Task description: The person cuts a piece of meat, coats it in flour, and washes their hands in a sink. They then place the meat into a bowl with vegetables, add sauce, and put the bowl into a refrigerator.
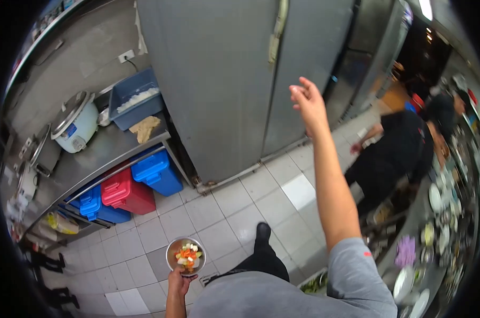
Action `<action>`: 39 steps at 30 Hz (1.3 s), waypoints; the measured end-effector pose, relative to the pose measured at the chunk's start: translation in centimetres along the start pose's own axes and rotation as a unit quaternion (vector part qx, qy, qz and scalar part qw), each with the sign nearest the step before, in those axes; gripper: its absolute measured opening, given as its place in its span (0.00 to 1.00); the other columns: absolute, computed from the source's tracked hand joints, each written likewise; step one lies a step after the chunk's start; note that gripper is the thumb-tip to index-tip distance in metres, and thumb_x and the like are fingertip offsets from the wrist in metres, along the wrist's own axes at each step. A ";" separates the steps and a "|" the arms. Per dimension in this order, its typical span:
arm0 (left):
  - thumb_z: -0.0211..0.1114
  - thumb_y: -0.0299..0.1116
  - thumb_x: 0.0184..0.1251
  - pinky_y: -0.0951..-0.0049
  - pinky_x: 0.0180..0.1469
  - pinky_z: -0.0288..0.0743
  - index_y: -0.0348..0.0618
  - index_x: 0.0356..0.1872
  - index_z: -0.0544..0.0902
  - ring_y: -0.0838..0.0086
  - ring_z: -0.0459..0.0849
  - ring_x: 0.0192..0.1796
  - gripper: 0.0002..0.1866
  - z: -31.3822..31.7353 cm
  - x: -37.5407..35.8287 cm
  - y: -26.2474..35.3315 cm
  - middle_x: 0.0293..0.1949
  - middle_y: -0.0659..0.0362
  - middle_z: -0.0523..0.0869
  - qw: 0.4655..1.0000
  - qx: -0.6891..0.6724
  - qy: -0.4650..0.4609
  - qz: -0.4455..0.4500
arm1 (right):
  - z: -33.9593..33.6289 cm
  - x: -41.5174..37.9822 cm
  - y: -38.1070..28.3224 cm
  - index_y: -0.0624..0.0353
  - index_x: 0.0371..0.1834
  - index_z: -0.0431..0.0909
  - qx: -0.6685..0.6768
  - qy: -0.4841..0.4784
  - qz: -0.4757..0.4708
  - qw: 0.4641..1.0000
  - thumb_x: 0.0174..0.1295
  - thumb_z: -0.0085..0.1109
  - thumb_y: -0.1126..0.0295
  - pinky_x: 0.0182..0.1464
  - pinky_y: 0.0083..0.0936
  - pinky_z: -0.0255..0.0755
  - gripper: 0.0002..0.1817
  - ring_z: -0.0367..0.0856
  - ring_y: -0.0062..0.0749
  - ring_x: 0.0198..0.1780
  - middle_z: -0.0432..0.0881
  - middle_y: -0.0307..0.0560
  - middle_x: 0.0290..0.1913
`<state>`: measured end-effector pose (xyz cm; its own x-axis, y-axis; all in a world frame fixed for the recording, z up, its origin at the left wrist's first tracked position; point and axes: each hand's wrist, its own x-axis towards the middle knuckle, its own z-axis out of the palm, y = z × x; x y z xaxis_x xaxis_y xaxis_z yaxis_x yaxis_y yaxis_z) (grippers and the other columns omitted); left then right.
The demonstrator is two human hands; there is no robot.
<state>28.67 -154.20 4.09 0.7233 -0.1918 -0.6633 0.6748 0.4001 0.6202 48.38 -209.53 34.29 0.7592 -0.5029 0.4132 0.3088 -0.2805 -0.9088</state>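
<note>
My left hand (pixel 180 282) grips the rim of a small metal bowl (pixel 169 253), held low over the floor at the lower left. Cut vegetables (pixel 188 256), orange and pale pieces, lie inside it. My right arm is stretched forward, and my right hand (pixel 308 103) is in the air in front of a tall grey refrigerator (pixel 213 90). Its fingers are partly spread with nothing in them. A long door handle (pixel 277 34) runs down the refrigerator, up and to the left of that hand; the two look apart.
At left, a steel counter (pixel 86 164) carries a rice cooker (pixel 76 124), a blue-grey tub (pixel 136 103) and a cloth (pixel 144 129). Below stand a red bin (pixel 126 191) and blue bins (pixel 158 169). A person in black (pixel 394 151) bends by the dish-laden counter at right.
</note>
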 end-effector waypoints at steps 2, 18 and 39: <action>0.50 0.28 0.57 0.51 0.42 0.82 0.31 0.62 0.66 0.52 0.84 0.49 0.28 3.8 1.4 -1.0 0.54 0.44 0.79 0.993 -0.049 0.095 0.054 | 0.3 11.0 2.2 0.61 0.70 0.61 -0.025 -0.026 -0.014 0.999 0.64 0.63 0.57 0.46 0.23 0.72 0.35 0.78 0.25 0.49 0.79 0.46 0.57; 0.50 0.26 0.59 0.53 0.43 0.84 0.25 0.64 0.62 0.51 0.84 0.49 0.29 33.9 6.5 6.0 0.55 0.40 0.77 0.946 -0.180 0.113 0.243 | 2.8 37.4 5.8 0.62 0.56 0.70 0.171 -0.062 -0.112 0.977 0.64 0.64 0.59 0.42 0.18 0.69 0.24 0.73 0.19 0.36 0.76 0.36 0.38; 0.50 0.34 0.69 0.63 0.47 0.82 0.32 0.57 0.71 0.61 0.83 0.50 0.20 40.7 7.7 -2.7 0.52 0.51 0.80 0.809 -0.339 0.207 0.434 | -0.1 -5.6 -6.7 0.50 0.78 0.45 0.355 -0.489 -0.373 0.704 0.59 0.60 0.77 0.74 0.44 0.50 0.45 0.47 0.52 0.78 0.44 0.56 0.79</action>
<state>38.36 -193.27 14.40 0.6764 0.6848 -0.2710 -0.3974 0.6492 0.6485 41.96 -204.94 38.04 0.1578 0.4685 0.8692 0.7758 0.4858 -0.4027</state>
